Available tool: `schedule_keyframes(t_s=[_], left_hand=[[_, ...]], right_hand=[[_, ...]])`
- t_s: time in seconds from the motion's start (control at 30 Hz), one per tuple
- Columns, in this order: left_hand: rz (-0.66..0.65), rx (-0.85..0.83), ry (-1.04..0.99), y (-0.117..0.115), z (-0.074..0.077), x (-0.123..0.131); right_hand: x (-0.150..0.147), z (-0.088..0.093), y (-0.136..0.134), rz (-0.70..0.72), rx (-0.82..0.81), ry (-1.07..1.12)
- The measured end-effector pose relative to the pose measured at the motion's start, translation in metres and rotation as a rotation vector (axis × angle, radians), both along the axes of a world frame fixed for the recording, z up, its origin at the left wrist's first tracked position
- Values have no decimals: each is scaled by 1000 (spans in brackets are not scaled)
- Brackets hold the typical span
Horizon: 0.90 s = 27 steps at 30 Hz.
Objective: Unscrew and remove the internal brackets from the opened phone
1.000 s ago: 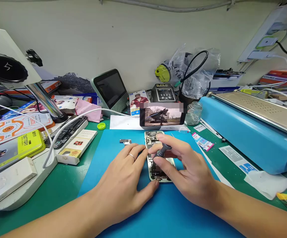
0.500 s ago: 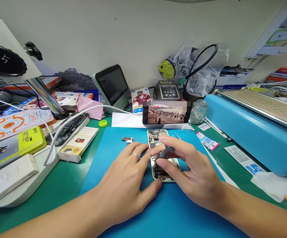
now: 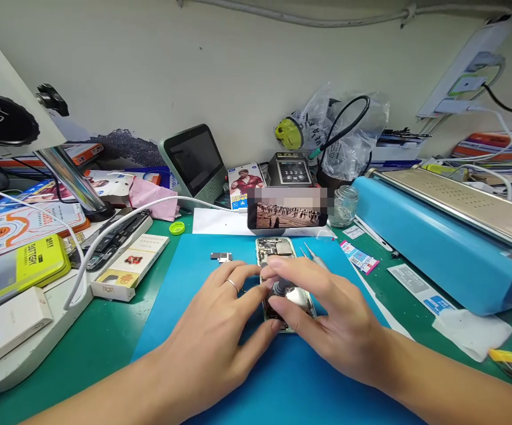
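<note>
An opened smartphone (image 3: 278, 247), its inner parts bare, lies on a blue mat (image 3: 167, 313) in front of me. My left hand (image 3: 220, 319), with a ring on one finger, steadies its left side; the thumb presses near the lower end. My right hand (image 3: 335, 307) is closed around a dark screwdriver (image 3: 280, 287) that stands over the phone's middle. Fingers hide its tip and part of the phone. Left of the phone sits a small metal-and-black part (image 3: 221, 257). Thin pointed tools (image 3: 315, 257) lie just right of it.
A propped phone playing video (image 3: 288, 213) stands behind the mat, beside a glass jar (image 3: 343, 206). At right is a blue machine (image 3: 433, 248). Boxes, a white cable (image 3: 105, 230) and a microscope-like stand (image 3: 68, 177) crowd the left. A green cap (image 3: 177, 228) lies near the mat.
My view has shifted, so the scene sits slightly lower and further left. The screwdriver looks more upright, with my right fingers more over it. Both hands stay at the opened phone.
</note>
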<state>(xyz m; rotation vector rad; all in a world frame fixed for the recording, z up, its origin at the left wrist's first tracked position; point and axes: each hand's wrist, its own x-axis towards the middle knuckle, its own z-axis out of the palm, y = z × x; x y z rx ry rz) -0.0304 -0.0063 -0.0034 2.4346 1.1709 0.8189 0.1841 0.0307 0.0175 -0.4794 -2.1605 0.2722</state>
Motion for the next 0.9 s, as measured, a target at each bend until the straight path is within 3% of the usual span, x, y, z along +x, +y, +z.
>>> schedule_keyframes(t_s=[0.27, 0.9], left_hand=[[-35, -3, -92, 6, -4, -3], [-45, 4, -42, 7, -3, -2]], right_hand=[[0, 1, 1, 0, 83, 4], [-6, 2, 3, -37, 121, 26]])
